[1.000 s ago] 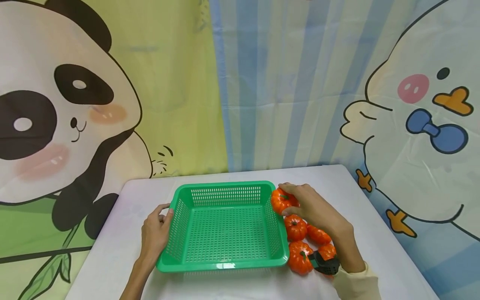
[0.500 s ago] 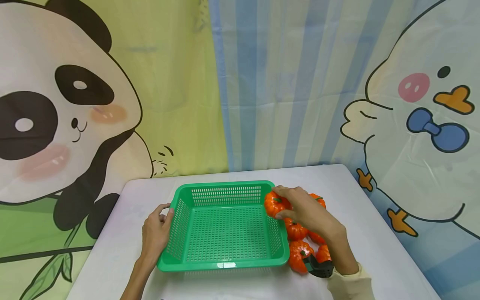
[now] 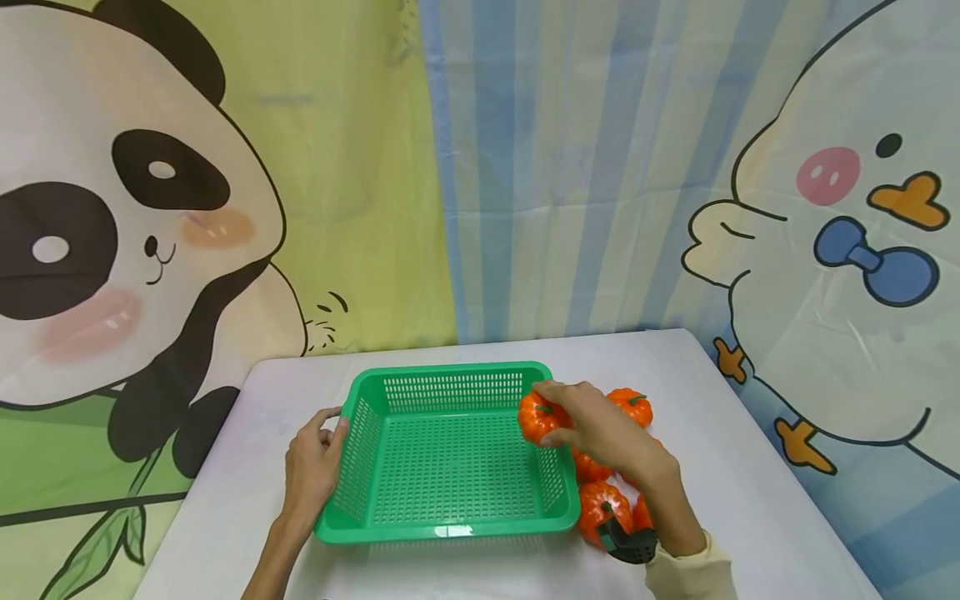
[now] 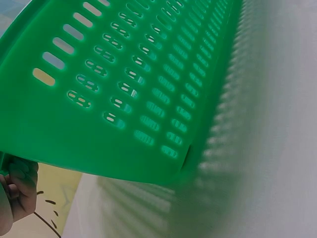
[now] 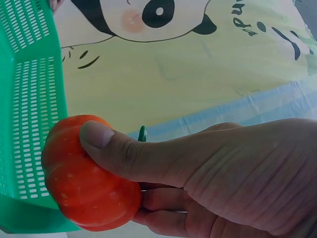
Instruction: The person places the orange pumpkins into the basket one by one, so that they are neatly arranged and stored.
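Printed cloth [image 3: 517,167] hangs behind a white table [image 3: 232,467], with a panda [image 3: 180,250] on the left and a white bird [image 3: 840,333] on the right. Orange pumpkin [image 3: 536,419]: held at the basket's right side, overlapping the right rim and wall as I see it; contact with the rim, cannot tell. Right hand [image 3: 596,423] has hold of it, thumb on one side, fingers bent round the other; opening about the pumpkin's width. Green stem visible beside the thumb. Green basket [image 3: 517,527]: upright on the table, slotted walls, perforated floor. Left hand [image 3: 311,458] holds the left rim, fingers bent, thumb against the edge. More orange pumpkins [image 3: 602,507] sit outside the basket along its right side, partly hidden by the right forearm; one [image 3: 631,406] lies farther back, beyond the wrist. Black device [image 3: 628,543] by the right wrist; pale sleeve [image 3: 688,571] on that arm.
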`<state>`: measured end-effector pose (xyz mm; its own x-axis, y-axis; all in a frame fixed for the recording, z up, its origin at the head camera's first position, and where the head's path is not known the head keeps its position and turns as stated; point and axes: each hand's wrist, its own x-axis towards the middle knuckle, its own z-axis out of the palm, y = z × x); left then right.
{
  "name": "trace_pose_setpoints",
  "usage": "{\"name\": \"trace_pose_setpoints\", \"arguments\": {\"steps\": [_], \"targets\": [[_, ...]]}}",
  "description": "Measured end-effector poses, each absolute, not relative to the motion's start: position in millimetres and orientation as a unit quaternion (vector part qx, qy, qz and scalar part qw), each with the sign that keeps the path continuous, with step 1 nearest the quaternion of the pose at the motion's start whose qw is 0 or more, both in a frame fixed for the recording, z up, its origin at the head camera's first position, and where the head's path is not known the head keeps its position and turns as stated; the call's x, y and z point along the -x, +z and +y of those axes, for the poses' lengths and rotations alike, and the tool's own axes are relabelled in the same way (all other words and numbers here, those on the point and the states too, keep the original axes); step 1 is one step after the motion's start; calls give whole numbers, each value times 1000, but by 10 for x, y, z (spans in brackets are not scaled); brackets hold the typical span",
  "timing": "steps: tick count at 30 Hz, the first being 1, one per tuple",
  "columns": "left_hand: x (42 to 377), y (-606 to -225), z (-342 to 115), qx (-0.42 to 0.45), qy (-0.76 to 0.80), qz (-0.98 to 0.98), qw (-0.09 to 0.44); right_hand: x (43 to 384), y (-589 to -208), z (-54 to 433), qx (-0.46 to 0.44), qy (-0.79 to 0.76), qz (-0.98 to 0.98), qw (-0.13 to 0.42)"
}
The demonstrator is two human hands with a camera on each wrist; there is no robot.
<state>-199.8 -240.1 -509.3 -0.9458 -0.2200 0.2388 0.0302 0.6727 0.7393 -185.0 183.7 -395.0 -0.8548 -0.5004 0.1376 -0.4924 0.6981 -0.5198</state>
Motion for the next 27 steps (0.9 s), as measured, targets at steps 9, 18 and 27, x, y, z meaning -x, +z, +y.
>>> {"name": "trace_pose_setpoints", "arguments": {"steps": [9, 18, 27], "targets": [[1996, -5092, -2401, -53, -400, -902, 156, 1860, -4040, 1721, 277, -291, 916, 19], [2007, -5068, -2395, -49, -403, -900, 160, 1871, -4085, 1650, 272, -285, 919, 15], [1993, -5080, -2406, -50, -401, -901, 159, 1886, -4111, 1519, 310, -282, 908, 15]]}}
